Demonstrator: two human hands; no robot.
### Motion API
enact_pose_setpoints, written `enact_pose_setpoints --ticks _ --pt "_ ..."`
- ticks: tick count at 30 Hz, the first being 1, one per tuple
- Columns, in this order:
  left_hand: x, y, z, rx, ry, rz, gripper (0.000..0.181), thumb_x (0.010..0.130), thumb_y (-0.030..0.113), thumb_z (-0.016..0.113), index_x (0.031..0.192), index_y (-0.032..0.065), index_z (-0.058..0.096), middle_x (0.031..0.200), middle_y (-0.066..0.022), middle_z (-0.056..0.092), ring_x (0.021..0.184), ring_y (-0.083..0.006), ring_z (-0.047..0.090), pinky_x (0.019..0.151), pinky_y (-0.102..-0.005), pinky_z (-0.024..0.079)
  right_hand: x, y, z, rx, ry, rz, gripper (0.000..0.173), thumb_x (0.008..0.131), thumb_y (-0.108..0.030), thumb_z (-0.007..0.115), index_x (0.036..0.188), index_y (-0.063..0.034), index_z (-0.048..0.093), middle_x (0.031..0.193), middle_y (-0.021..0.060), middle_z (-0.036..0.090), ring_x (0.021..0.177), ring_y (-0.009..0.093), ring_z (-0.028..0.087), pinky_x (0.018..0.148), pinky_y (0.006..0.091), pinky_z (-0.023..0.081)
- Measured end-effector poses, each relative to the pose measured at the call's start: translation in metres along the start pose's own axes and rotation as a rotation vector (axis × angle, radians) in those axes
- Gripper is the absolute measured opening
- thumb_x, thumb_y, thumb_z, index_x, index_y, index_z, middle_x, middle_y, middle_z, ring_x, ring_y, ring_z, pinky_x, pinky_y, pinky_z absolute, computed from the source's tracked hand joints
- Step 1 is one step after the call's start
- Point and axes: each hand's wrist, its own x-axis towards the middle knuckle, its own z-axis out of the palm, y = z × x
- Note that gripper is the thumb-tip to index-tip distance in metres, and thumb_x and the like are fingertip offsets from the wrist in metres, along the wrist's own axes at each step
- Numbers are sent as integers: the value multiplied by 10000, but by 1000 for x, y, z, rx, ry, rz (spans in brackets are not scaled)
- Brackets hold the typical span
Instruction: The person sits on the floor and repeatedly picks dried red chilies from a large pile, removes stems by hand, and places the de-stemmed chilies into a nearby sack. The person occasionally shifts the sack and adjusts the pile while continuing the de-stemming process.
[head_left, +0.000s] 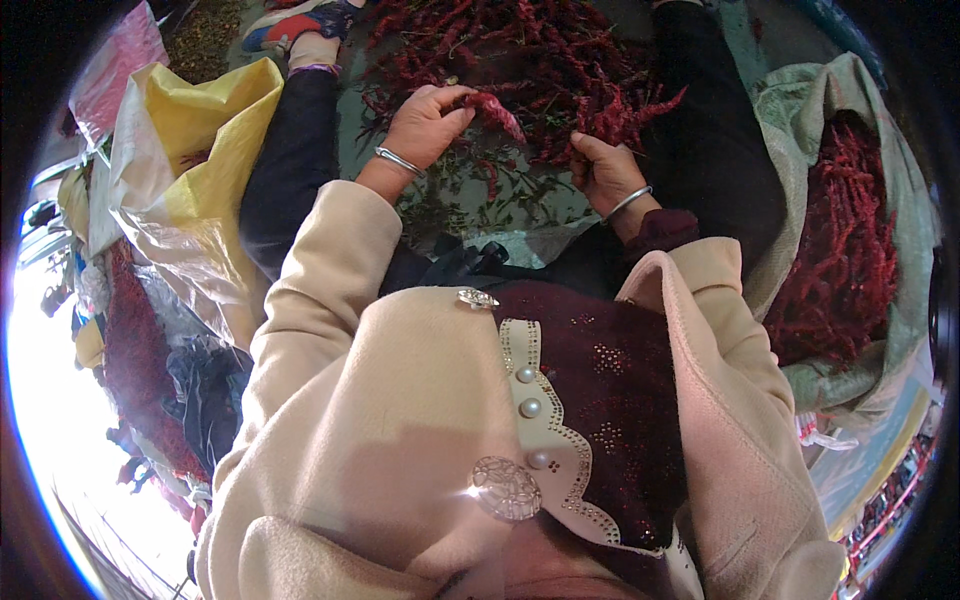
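My left hand pinches a dried red chilli pepper between thumb and fingers, its tip pointing down to the right. In my right hand is a bunch of dried red chillies, some spreading out over the thumb. Both hands are just this side of a large heap of red chillies on the ground between my legs. Loose green-brown stems and leaves lie scattered below the hands, with a single chilli among them.
To the left stands an open yellow-lined woven sack. On the right, a pale green woven sack holds many red chillies. My legs in dark trousers flank the heap. Dark plastic lies at the lower left.
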Motion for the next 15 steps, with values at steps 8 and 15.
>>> enact_pose_setpoints --ticks 8,15 --pt "7 18 0 -65 19 111 239 721 243 532 849 42 560 811 -51 494 767 -134 467 695 -244 357 -10 -7 9 48 -50 -34 66 689 -149 556 670 -102 513 561 -12 471 462 93 405 422 217 301" --pt "5 24 34 -663 -253 -200 182 768 171 473 867 19 494 800 -3 521 741 -72 465 691 -194 368 -13 -9 12 28 -97 29 51 693 -131 546 732 -100 535 631 -22 512 525 75 435 463 196 316"
